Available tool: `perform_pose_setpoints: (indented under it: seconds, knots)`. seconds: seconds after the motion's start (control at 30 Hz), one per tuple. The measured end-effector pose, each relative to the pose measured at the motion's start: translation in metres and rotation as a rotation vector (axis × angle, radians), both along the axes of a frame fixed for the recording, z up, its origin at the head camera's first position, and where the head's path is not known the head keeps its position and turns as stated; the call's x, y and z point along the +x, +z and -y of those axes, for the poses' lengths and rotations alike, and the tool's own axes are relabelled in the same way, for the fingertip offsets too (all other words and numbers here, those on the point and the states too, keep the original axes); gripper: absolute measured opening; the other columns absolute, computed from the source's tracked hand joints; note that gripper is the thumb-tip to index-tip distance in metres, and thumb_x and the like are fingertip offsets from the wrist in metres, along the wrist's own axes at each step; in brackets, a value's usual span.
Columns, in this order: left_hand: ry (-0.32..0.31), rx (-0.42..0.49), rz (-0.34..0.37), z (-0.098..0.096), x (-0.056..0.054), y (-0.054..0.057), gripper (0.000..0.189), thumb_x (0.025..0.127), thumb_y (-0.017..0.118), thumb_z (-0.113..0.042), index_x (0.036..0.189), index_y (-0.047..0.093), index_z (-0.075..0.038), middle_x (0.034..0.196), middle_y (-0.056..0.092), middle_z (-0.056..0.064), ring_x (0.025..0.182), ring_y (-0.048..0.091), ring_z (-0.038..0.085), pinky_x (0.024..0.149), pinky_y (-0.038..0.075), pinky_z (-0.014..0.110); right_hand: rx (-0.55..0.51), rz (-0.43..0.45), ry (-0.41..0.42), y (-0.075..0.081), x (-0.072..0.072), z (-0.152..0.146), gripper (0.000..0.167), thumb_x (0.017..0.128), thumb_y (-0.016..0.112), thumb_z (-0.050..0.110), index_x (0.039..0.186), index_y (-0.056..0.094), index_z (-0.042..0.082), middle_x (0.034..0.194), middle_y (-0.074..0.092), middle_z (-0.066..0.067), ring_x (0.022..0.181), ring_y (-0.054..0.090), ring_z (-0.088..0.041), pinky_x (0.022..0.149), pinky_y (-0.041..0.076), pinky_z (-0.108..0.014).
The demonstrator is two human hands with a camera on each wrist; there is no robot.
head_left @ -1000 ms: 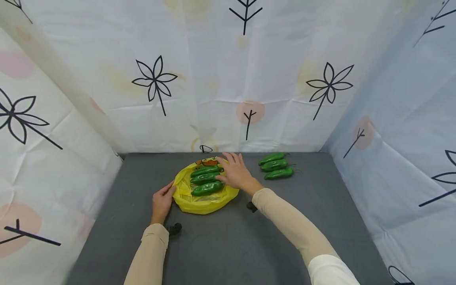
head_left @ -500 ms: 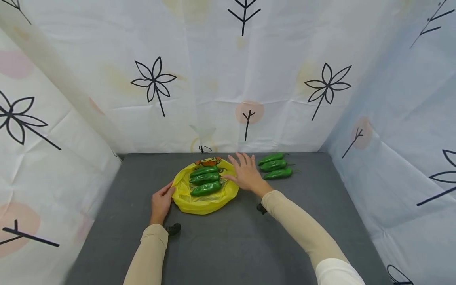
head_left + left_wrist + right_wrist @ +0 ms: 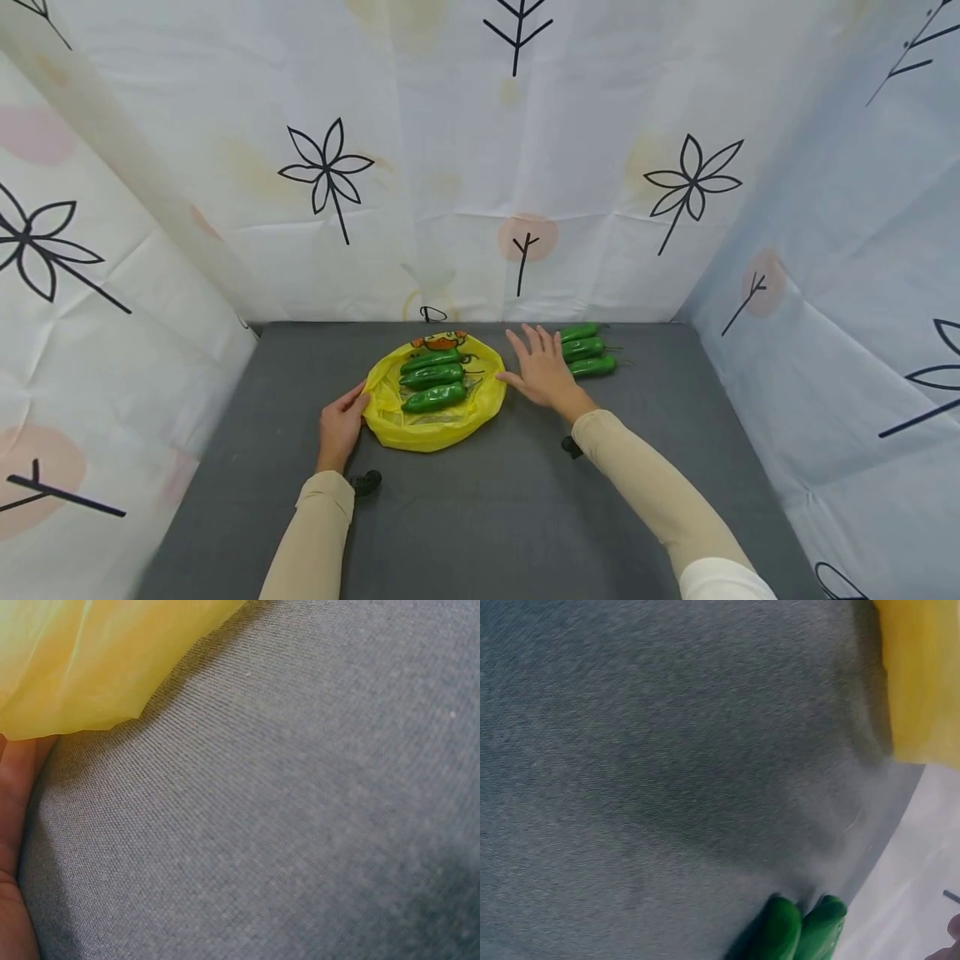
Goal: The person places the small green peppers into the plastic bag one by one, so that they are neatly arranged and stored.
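A yellow plastic bag (image 3: 427, 437) lies on the dark grey table with its mouth spread wide. Three green chili peppers (image 3: 435, 397) rest side by side inside it. My left hand (image 3: 341, 425) pinches the bag's left rim between thumb and fingers; in the left wrist view the bag's edge (image 3: 90, 675) overlaps that hand. Over the table, between the bag and three more green peppers (image 3: 592, 367), is my right hand (image 3: 542, 367), its fingers spread and holding nothing. It covers the left ends of those peppers in the head view. Two pepper ends (image 3: 780, 934) show in the right wrist view.
White patterned cloth (image 3: 450, 208) hangs behind the table (image 3: 450, 525) and along both sides. The loose peppers lie close to the table's back edge, stems to the right. A black wrist strap piece (image 3: 367, 482) juts from the left wrist.
My right hand has moved right, from over the peppers in the bag to beside the loose peppers. The left hand has kept its grip on the bag's rim.
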State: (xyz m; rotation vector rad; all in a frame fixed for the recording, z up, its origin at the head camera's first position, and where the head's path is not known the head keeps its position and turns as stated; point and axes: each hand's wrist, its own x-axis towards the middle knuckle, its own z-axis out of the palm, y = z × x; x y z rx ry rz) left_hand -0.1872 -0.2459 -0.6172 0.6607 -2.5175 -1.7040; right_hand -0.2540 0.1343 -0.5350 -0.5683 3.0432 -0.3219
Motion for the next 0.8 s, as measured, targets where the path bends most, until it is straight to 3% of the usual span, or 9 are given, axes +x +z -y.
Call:
perform_pose_setpoints:
  seconds: [0.4, 0.8]
  knots:
    - [0.002, 0.013, 0.005, 0.000, 0.000, -0.002, 0.043, 0.102, 0.060, -0.045, 0.142, 0.062, -0.032, 0.137, 0.067, 0.006, 0.099, 0.063, 0.013, 0.075, 0.051, 0.016, 0.009, -0.008, -0.052, -0.004, 0.007, -0.021, 0.088, 0.096, 0.061, 0.058, 0.164, 0.021, 0.019, 0.167, 0.019, -0.020, 0.155, 0.016, -0.047, 0.122, 0.010, -0.072]
    - [-0.006, 0.031, -0.007, 0.002, -0.002, -0.005, 0.044, 0.101, 0.061, -0.048, 0.142, 0.062, -0.033, 0.143, 0.064, 0.005, 0.116, 0.063, 0.022, 0.074, 0.049, 0.012, 0.041, -0.028, -0.078, -0.011, 0.007, -0.053, 0.090, 0.091, 0.069, 0.058, 0.163, 0.026, 0.028, 0.166, 0.021, -0.021, 0.153, 0.020, -0.049, 0.120, 0.015, -0.073]
